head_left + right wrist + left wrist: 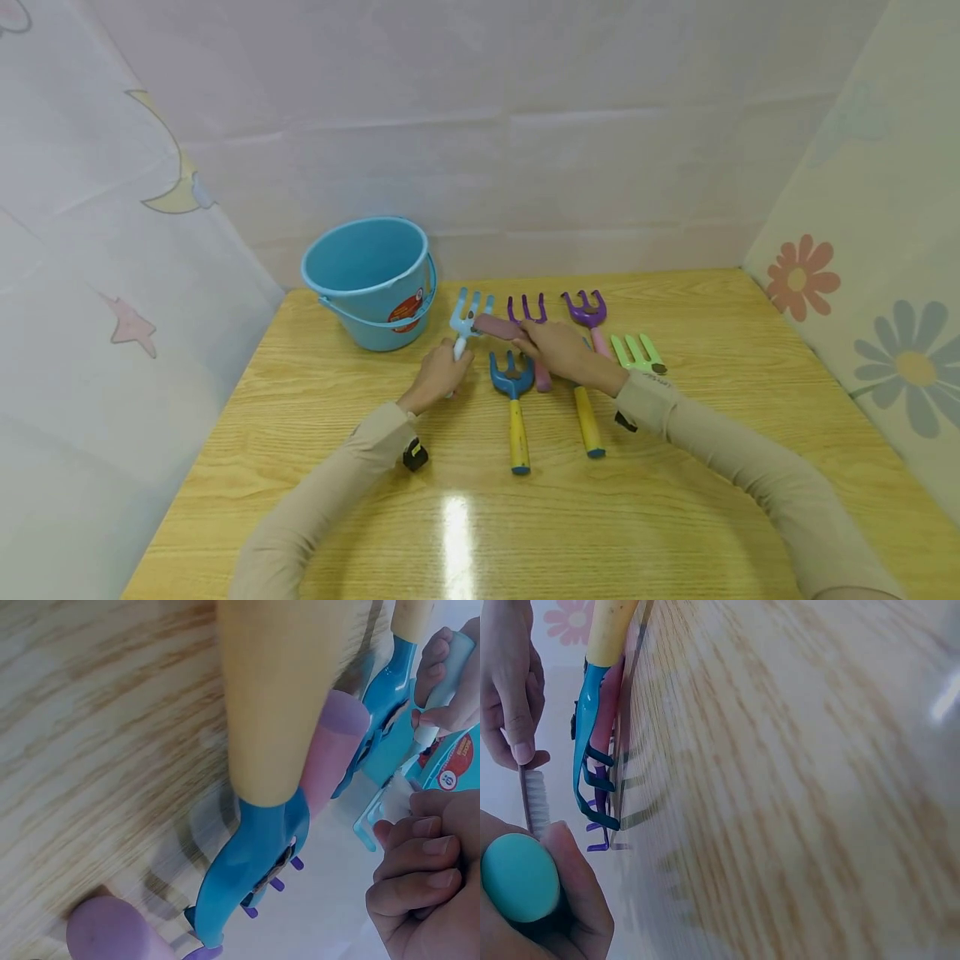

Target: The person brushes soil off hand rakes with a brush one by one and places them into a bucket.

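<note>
My left hand [438,372] grips the pale handle of a light blue hand fork [459,348], tines pointing away. A dark brown patch shows near the base of its tines. My right hand [558,350] holds a mauve-backed brush [498,327] over the fork's head. In the left wrist view the brush's white bristles [538,799] face the fork side. From the right wrist view, the bristles [396,801] meet the fork's head [369,814]; the right fingers [416,862] are curled.
A blue bucket [360,321] stands at the back left. Right of the left hand lie a blue fork with a yellow handle [519,437], another yellow handle [588,423], purple forks [587,313] with pink handles, and a green fork [637,353]. Several carry brown patches.
</note>
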`<state>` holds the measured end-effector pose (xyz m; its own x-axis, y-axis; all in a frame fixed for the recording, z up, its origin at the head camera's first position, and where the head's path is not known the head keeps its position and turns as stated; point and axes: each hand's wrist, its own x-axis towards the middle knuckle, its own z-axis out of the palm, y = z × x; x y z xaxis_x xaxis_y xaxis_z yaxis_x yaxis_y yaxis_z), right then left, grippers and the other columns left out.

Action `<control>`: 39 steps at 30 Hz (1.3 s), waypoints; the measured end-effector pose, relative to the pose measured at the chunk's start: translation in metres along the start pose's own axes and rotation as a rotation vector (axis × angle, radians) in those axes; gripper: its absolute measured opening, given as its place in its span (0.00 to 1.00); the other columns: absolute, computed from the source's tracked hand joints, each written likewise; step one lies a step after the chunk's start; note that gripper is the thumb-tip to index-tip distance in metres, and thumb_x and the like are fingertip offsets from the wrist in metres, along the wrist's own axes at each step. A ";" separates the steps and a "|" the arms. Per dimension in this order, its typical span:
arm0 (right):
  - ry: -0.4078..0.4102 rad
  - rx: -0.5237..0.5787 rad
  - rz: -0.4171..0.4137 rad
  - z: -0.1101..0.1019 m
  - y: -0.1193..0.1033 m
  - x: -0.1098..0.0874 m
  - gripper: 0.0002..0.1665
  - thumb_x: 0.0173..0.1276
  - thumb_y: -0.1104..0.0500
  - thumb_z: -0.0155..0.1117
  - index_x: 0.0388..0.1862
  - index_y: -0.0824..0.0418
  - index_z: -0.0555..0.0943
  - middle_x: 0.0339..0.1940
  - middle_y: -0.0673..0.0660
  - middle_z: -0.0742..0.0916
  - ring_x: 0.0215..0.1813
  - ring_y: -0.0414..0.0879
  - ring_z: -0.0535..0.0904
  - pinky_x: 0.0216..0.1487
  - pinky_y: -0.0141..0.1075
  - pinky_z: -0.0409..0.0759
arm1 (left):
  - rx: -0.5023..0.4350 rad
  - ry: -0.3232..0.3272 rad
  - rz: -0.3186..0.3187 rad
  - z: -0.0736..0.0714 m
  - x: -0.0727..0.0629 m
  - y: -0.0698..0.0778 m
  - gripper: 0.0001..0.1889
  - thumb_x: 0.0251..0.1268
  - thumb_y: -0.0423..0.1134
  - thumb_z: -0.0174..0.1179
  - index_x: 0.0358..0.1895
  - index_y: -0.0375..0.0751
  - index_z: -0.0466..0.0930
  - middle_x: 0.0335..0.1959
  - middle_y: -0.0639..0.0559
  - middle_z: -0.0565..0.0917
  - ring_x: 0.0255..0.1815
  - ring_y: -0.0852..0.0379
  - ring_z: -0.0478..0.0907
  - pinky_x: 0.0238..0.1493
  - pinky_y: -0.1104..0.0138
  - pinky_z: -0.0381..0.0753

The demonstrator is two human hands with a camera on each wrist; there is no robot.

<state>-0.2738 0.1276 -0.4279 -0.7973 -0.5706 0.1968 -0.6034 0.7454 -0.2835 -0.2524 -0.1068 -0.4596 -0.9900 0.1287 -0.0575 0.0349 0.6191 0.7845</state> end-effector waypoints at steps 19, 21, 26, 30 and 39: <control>-0.003 -0.022 0.004 0.000 -0.002 0.002 0.14 0.78 0.54 0.56 0.43 0.66 0.77 0.19 0.50 0.76 0.16 0.41 0.71 0.19 0.33 0.67 | -0.006 -0.016 0.028 -0.001 0.000 -0.003 0.16 0.75 0.42 0.50 0.48 0.28 0.71 0.23 0.42 0.77 0.10 0.56 0.74 0.14 0.65 0.76; 0.003 -0.020 0.003 0.001 -0.001 0.002 0.16 0.78 0.54 0.56 0.46 0.67 0.77 0.19 0.50 0.76 0.16 0.41 0.71 0.19 0.33 0.67 | -0.007 -0.017 0.026 -0.001 0.000 -0.004 0.16 0.74 0.42 0.50 0.47 0.29 0.71 0.23 0.42 0.77 0.10 0.56 0.74 0.14 0.66 0.76; 0.018 -0.005 -0.020 0.003 -0.002 0.003 0.14 0.77 0.54 0.56 0.41 0.65 0.77 0.17 0.49 0.75 0.15 0.41 0.70 0.18 0.33 0.67 | -0.009 -0.016 0.021 -0.001 -0.001 -0.004 0.15 0.74 0.43 0.50 0.46 0.29 0.70 0.24 0.42 0.76 0.11 0.56 0.74 0.13 0.65 0.75; 0.004 -0.011 -0.007 0.003 -0.002 0.004 0.15 0.77 0.53 0.56 0.44 0.66 0.78 0.17 0.49 0.76 0.15 0.41 0.71 0.18 0.34 0.68 | 0.001 -0.008 0.019 0.000 -0.001 -0.004 0.15 0.74 0.42 0.51 0.45 0.30 0.71 0.25 0.42 0.76 0.11 0.56 0.74 0.14 0.65 0.75; -0.030 -0.052 0.135 0.000 0.001 0.004 0.24 0.78 0.49 0.54 0.58 0.68 0.77 0.24 0.53 0.81 0.20 0.45 0.76 0.19 0.36 0.71 | -0.006 -0.004 0.024 0.000 -0.001 -0.007 0.15 0.74 0.42 0.51 0.46 0.30 0.71 0.24 0.43 0.76 0.10 0.56 0.73 0.13 0.66 0.75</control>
<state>-0.2776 0.1263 -0.4270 -0.8711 -0.4732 0.1314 -0.4910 0.8326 -0.2564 -0.2514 -0.1118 -0.4650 -0.9884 0.1464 -0.0411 0.0577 0.6112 0.7894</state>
